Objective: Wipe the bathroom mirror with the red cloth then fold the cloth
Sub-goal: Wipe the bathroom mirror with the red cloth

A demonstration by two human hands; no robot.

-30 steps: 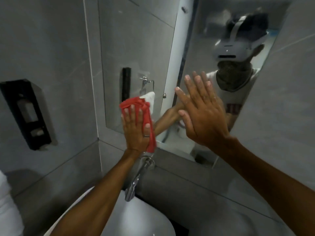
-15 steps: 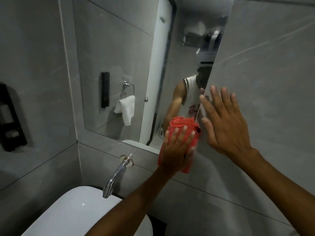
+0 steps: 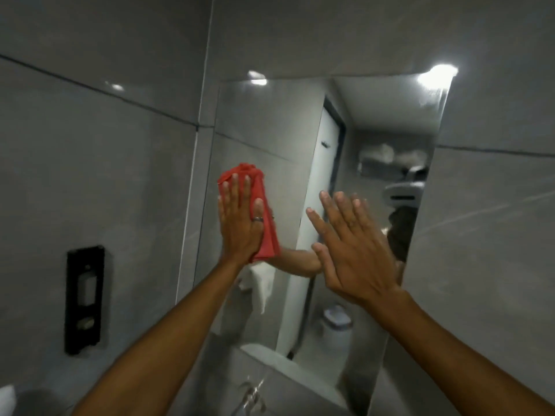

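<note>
Head view: left hand (image 3: 240, 226), fingers flat, presses crumpled red cloth (image 3: 268, 232) on rectangular wall mirror (image 3: 270, 130), left side; right hand (image 3: 351, 253) spread, empty; folding not started

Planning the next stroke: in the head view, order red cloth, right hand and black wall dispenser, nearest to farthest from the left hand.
1. red cloth, pressed under the left hand.
2. right hand, beside it to the right, apart.
3. black wall dispenser, far off at lower left.

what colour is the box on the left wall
The box is black, seen clearly in the head view.
</note>
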